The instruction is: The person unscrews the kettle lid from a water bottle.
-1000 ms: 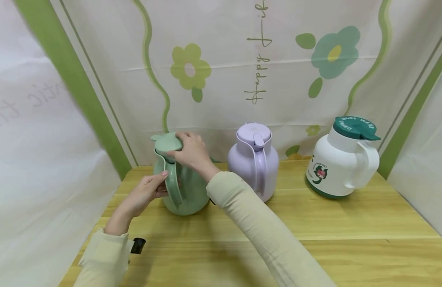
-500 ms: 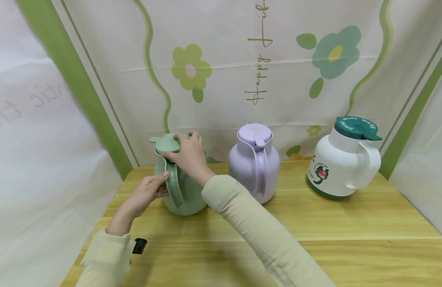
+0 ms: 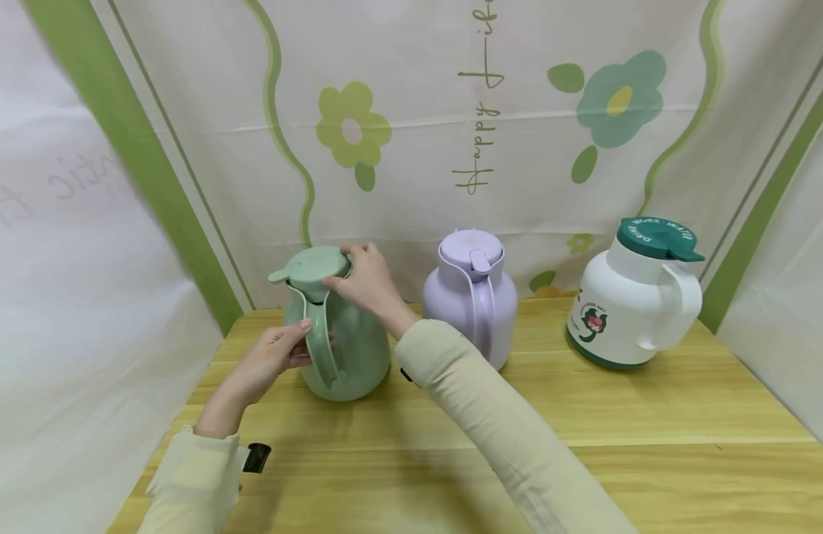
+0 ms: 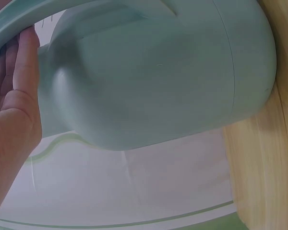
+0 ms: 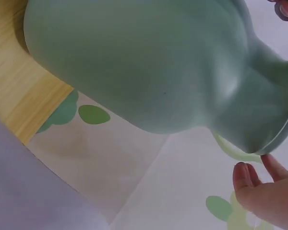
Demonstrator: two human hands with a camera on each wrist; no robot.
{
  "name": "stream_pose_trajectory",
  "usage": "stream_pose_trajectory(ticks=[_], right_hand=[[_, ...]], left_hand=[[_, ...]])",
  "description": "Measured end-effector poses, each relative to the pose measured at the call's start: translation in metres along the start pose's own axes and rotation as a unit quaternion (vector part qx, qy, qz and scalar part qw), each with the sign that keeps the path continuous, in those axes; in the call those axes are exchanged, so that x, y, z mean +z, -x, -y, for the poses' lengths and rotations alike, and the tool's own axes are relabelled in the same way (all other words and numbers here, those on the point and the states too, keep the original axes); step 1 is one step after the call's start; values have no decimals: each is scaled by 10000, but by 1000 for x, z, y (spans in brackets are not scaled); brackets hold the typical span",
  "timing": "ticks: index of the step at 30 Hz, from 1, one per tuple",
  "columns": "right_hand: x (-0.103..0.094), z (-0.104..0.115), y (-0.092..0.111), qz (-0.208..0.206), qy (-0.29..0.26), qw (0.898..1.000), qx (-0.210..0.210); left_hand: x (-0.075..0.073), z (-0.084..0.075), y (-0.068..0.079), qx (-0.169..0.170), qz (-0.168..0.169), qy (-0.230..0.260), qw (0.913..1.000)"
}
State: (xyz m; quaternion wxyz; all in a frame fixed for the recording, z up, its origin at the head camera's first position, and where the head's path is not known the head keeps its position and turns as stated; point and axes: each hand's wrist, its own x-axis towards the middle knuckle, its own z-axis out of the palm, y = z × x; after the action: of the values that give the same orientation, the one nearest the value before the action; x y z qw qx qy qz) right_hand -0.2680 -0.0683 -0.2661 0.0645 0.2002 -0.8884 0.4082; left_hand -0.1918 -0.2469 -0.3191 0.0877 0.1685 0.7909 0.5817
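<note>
A green thermos jug (image 3: 361, 360) stands upright at the left of the table. My left hand (image 3: 268, 363) holds its handle (image 3: 322, 348), thumb on the near side; the left wrist view shows the fingers (image 4: 26, 62) behind the handle. On top sits a round green lid (image 3: 313, 265), its tab (image 3: 279, 276) pointing left, away from the handle. My right hand (image 3: 371, 282) grips the lid's right edge between thumb and fingers. In the right wrist view the right hand (image 5: 269, 191) is at the jug's neck (image 5: 252, 115), with most of the lid out of frame.
A purple thermos jug (image 3: 438, 297) stands just right of the green one, behind my right forearm. Farther right is a white jug (image 3: 628, 304) with a dark green lid (image 3: 658, 237). A flowered cloth (image 3: 411, 148) hangs behind the wooden table (image 3: 585, 415).
The green lid's tab has swung further left and toward me. My right hand shifted left along the lid, then back right. My left hand stays on the handle; the jug stands still.
</note>
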Motion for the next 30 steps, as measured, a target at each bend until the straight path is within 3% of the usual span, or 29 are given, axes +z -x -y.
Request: stream_pose_trajectory(ticks=[5, 12, 17, 26, 30], right_hand=[[1, 4, 3, 27, 97, 9999, -37], [2, 11, 4, 403, 966, 9944, -137], [6, 12, 3, 498, 1144, 9921, -117], [11, 12, 4, -77, 519, 9980, 346], [8, 12, 5, -281, 332, 9985, 329]], left_hand=[[0, 1, 1, -19, -44, -41, 10000], [1, -1, 1, 51, -29, -49, 10000], [2, -1, 0, 73, 6, 3, 10000], [2, 0, -1, 1, -31, -6, 10000], [1, -1, 0, -46, -99, -50, 9999]])
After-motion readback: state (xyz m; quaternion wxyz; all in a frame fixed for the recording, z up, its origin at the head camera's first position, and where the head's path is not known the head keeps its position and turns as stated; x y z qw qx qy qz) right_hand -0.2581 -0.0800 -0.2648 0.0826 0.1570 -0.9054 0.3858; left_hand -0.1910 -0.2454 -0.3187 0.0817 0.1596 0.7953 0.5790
